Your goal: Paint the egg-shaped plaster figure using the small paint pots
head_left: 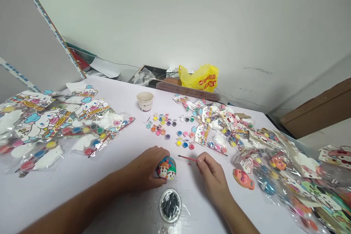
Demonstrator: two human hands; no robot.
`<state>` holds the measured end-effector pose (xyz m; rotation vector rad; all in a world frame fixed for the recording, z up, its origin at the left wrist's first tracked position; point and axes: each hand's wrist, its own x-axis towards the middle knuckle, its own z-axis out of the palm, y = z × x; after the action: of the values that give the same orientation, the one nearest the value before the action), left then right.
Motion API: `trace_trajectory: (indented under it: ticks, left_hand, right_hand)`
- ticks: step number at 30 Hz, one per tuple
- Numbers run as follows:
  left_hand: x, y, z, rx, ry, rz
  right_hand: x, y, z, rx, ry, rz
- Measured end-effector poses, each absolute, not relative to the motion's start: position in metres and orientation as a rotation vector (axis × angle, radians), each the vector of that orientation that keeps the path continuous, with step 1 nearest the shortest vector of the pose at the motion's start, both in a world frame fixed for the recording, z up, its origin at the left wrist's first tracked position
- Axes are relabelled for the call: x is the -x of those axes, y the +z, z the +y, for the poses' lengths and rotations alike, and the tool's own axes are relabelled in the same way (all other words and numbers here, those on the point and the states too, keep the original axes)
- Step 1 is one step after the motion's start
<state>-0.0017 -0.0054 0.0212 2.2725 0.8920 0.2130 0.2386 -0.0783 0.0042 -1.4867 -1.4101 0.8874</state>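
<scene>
My left hand is closed around a small painted figurine with white, orange, green and blue parts. My right hand pinches a thin red-handled paintbrush. The brush points left with its dark tip near the figurine, a gap lying between them. Just below the figurine is a round, silver-rimmed piece with a dark middle, on clear plastic. Small paint pots in many colours stand beyond my hands. To the right of my right hand lies a painted orange and pink figure.
A paper cup stands toward the back of the white table. Bagged craft kits with cartoon cards are heaped at left and right. Behind the table, a yellow plastic bag sits by a wall.
</scene>
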Motion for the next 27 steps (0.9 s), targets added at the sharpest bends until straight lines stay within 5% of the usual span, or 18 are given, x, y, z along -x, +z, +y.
trace_trajectory:
  ticks: [9, 27]
  left_hand:
    - [0.0008, 0.0215, -0.0062, -2.272, 0.229, 0.884]
    - [-0.0062, 0.0177, -0.0126, -2.35, 0.236, 0.923]
  right_hand:
    - [-0.2397, -0.0025, -0.0794, 1.434, 1.058, -1.276]
    - [-0.2406, -0.0042, -0.0712, 1.39, 0.792, -1.229]
